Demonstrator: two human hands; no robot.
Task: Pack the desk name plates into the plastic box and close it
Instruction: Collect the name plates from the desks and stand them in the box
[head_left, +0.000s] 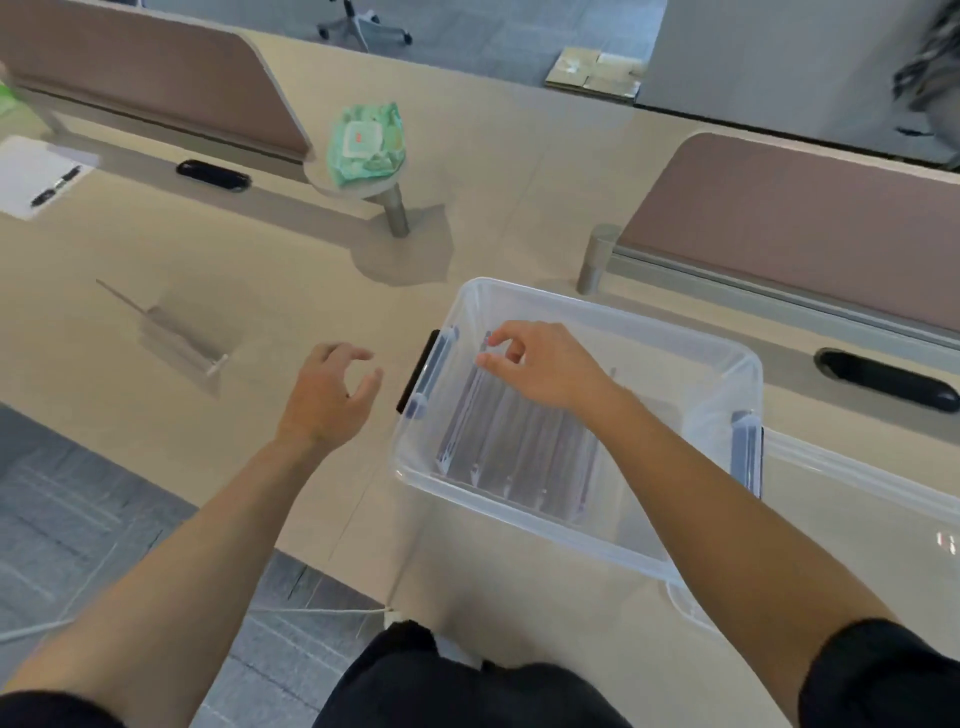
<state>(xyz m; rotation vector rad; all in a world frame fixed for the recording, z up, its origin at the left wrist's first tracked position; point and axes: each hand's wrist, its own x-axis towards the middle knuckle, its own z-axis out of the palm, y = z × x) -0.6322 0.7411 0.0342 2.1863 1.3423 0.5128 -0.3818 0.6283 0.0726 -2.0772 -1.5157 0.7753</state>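
Beige worktop (270, 270) runs across the whole view, and at its far left lies a white sheet of paper (26, 166) with a black pen (56, 186) on it. Nearer the front edge, a loose name plate (179, 340) of clear plastic lies on the worktop, well apart from the box and to the left of the left hand. Further back, a green pack of wipes (370, 137) sits on a small round shelf raised on a post. The left hand (324, 397) hovers over the worktop between the loose name plate and the box, its grip released, fingers loosely curled and holding nothing. Just to its right stands the plastic box (519, 522), clear and uncovered, with a black latch (418, 371) on its left end. Inside it, the name plates (519, 447) are packed side by side in a row. The right hand (543, 369) reaches into the box from the right, its grip pinching the far end of the name plates between thumb and fingertips; blur hides exactly which plate. Right of the box, just beside it, the clear lid (883, 514) lies flat on the worktop.
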